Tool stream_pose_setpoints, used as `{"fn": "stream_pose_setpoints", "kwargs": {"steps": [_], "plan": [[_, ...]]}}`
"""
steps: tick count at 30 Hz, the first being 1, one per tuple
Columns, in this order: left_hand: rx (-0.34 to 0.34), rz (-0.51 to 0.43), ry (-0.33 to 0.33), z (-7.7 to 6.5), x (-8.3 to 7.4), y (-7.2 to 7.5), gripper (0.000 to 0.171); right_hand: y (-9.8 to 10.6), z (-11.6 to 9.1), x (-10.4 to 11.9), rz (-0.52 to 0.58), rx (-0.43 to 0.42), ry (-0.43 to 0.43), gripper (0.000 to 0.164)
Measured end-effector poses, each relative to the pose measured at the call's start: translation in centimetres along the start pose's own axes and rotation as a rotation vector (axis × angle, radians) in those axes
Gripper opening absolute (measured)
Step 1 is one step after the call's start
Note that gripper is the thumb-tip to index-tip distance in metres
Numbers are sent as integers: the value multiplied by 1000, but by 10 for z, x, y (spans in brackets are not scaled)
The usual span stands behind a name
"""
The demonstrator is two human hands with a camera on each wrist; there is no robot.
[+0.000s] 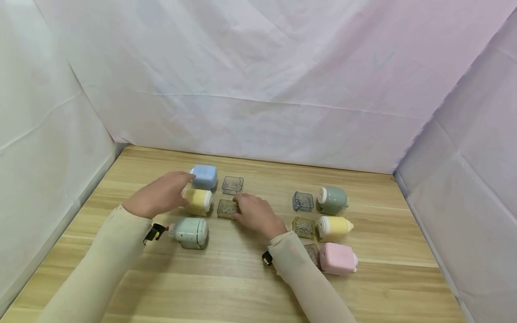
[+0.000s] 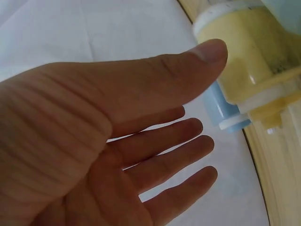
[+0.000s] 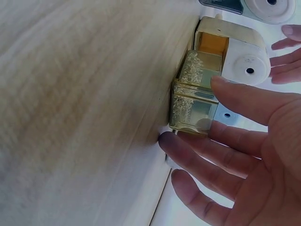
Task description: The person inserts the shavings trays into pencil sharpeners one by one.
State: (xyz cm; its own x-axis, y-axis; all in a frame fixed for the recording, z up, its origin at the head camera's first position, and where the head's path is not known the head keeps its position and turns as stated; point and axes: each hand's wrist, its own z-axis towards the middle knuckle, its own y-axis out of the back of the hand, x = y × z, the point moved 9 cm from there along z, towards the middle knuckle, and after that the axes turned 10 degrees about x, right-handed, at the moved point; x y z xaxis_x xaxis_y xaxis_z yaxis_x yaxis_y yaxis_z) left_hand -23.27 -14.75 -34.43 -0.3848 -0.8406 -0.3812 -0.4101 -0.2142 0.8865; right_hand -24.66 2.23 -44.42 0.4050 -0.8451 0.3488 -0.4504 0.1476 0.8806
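Note:
My right hand (image 1: 258, 215) pinches the right end of a yellowish see-through shavings drawer (image 1: 227, 208), its thumb on the near side and a fingertip behind. The drawer holds pencil shavings and lies on the table, in front of a yellow pencil sharpener (image 1: 198, 202). In the right wrist view, this sharpener's orange-lined drawer slot (image 3: 211, 43) gapes. My left hand (image 1: 163, 194) hovers at the back of the yellow sharpener, thumb and fingers spread, holding nothing. Beyond stands a blue sharpener (image 1: 204, 176) with a clear shavings drawer (image 1: 232, 185) beside it. A pale green sharpener (image 1: 191, 233) stands nearest.
On the right stand a dark green sharpener (image 1: 333, 200), another yellow one (image 1: 334, 228) and a pink one (image 1: 338, 259). Their shavings drawers lie to their left; my right forearm partly covers the pink one's. White cloth (image 1: 258, 130) hangs along the table's back and sides.

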Motion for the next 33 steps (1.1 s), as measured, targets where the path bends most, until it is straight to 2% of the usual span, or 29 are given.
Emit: {"fn": "stream_pose_setpoints", "kwargs": {"steps": [7,14,15,24,33], "plan": [[84,-47,-8,15,7,-11,72,1,-1,0,-3,-10,-4,52],[108,-17,-13,24,13,-18,27,0,-1,1,-7,-11,1,51],[106,-13,-11,24,13,-19,26,0,-1,1,-6,-10,2,52],[74,-14,-2,27,15,-20,22,-1,-1,1,-4,-15,10,51],[105,-25,19,32,18,-19,28,1,-3,2,-27,-23,22,50]]}}
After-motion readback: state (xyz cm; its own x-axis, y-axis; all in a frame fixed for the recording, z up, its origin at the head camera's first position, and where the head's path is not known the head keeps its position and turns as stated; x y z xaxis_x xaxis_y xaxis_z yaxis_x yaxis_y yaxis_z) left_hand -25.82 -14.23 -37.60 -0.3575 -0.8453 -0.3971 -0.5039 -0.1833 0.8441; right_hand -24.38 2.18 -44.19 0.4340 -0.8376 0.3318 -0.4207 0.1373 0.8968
